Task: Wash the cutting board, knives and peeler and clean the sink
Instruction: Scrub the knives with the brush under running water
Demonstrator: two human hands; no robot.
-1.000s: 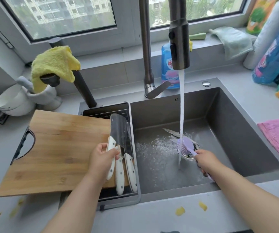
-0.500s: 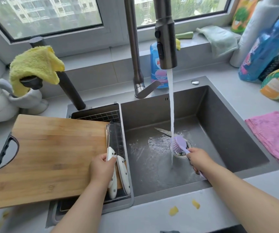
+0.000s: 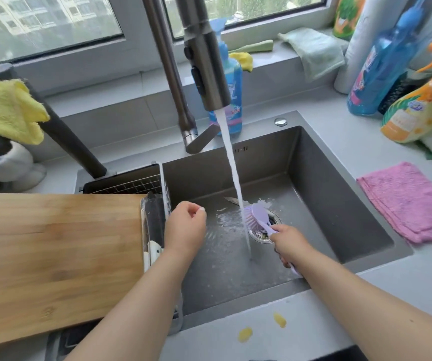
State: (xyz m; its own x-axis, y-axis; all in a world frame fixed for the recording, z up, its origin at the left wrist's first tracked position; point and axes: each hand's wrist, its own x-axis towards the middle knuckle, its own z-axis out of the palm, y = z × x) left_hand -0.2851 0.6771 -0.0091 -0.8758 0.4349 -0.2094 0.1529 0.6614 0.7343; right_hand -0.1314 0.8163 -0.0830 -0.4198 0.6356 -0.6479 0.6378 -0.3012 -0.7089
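Right hand (image 3: pixel 289 243) grips lilac brush (image 3: pixel 259 217) under running water in sink (image 3: pixel 340 204); left hand (image 3: pixel 185 230) loosely curled, holding nothing

Sink (image 3: pixel 340 204): matt dark grey metal, wet on the floor. Tap (image 3: pixel 204 61): brushed metal, dull sheen. Board (image 3: pixel 58 256): light wood, smooth, grain visible. Brush (image 3: pixel 259 217): smooth lilac plastic, plastic bristles. Knives (image 3: pixel 153 230): dark metal blades, glossy white handles. Rack (image 3: pixel 128 185): thin metal wire. Counter (image 3: pixel 300 334): matt pale grey, smooth. Pink cloth (image 3: pixel 407 201): fuzzy terry. Yellow cloth (image 3: pixel 6 110): fluffy microfibre. Green cloth (image 3: pixel 313 50): soft towelling. Bottle (image 3: pixel 231 100): glossy blue plastic.
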